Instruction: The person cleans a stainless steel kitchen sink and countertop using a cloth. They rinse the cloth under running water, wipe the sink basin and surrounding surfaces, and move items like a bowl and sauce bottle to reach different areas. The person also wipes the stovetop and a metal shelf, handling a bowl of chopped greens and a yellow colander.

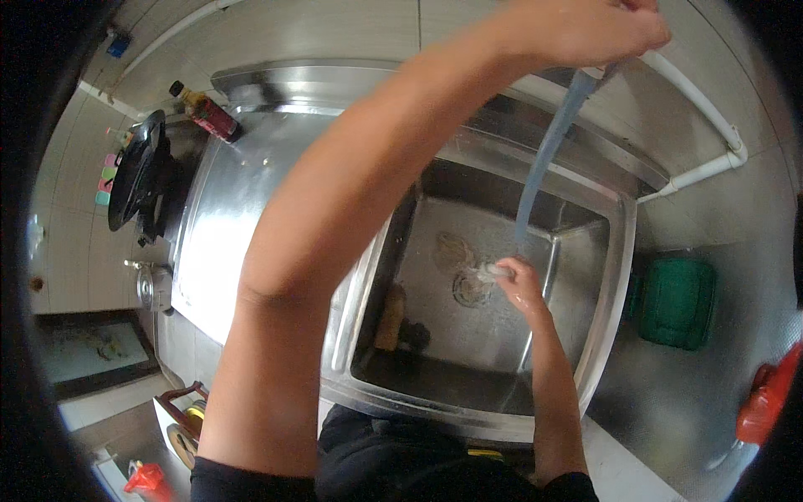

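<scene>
At the top of the view, my left hand (627, 28) reaches up beside the upper end of a blue-grey flexible hose (549, 150). Its fingers are cut off by the picture's edge, so what they touch is unclear. The hose hangs down into a stainless steel sink basin (577, 301). Low in the basin, my right hand (521, 292) grips a pale tubular piece, apparently the hose's end. Water seems to spill from it near the round drain (472, 290). A brown elongated scrubber (392, 318) leans by the basin's left wall, next to a dark item (414, 336).
Left of the basin is a shiny steel drainboard (213, 270) with a sauce bottle (212, 117) at its back corner. Beyond stand a black wok (139, 179) and a metal pot (152, 288). On the right are a green plastic bin (679, 304), a red bag (762, 405) and a white pipe (706, 164).
</scene>
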The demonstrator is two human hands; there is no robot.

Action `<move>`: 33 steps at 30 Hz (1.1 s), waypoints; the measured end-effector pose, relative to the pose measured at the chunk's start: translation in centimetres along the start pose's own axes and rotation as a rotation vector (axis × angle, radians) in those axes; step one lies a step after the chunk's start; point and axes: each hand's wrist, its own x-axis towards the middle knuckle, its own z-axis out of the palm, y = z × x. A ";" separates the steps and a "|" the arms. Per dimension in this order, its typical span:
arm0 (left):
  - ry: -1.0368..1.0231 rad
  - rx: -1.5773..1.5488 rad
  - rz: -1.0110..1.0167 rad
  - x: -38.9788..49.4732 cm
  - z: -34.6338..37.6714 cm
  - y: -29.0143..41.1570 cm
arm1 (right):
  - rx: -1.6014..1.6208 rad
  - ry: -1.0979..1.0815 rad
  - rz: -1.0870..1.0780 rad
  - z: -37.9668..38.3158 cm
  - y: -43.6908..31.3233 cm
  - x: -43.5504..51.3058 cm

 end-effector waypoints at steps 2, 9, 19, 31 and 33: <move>0.331 0.179 -0.154 -4.1 1.8 -1.1 | 0.071 0.090 0.127 -0.9 0.0 -1.8; 0.396 0.118 -0.918 -33.0 6.2 -1.0 | 0.167 0.198 0.131 -4.9 -4.3 -9.6; 0.900 -1.059 -1.262 -39.8 10.3 -10.0 | 0.578 0.315 0.023 -6.9 -14.6 -10.4; -0.070 -1.576 -1.584 -29.3 22.9 -1.1 | 0.203 -0.025 -0.013 -3.6 -19.4 -11.5; 0.020 -1.630 -1.699 -28.7 27.0 -2.2 | 0.300 -0.233 -0.098 -2.7 -19.2 -12.3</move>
